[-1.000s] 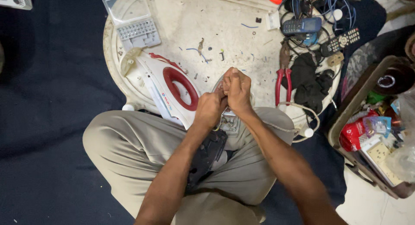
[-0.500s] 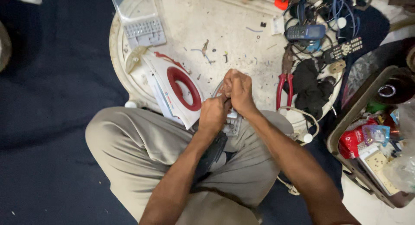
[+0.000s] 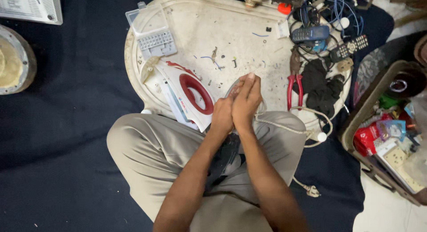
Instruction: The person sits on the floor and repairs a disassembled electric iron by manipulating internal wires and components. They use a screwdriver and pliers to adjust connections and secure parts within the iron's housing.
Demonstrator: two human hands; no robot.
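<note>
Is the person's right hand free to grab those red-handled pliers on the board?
Probably yes, once it lets go: the right hand is pressed against the left hand, while the pliers lie uncovered just beside it.

Red packet (image 3: 365, 139), crumpled, in brown box (image 3: 356, 120) well right of right hand (image 3: 246, 100). Beside packet: small clear blister packs, blue-purple print (image 3: 388, 128); white card pack (image 3: 395, 155) lower. Blue handset (image 3: 310, 34) up-right of hands, small grey screen. Clear plastic case (image 3: 151, 29), grey insert, up-left. White label (image 3: 282, 29) above, text unreadable.
</note>
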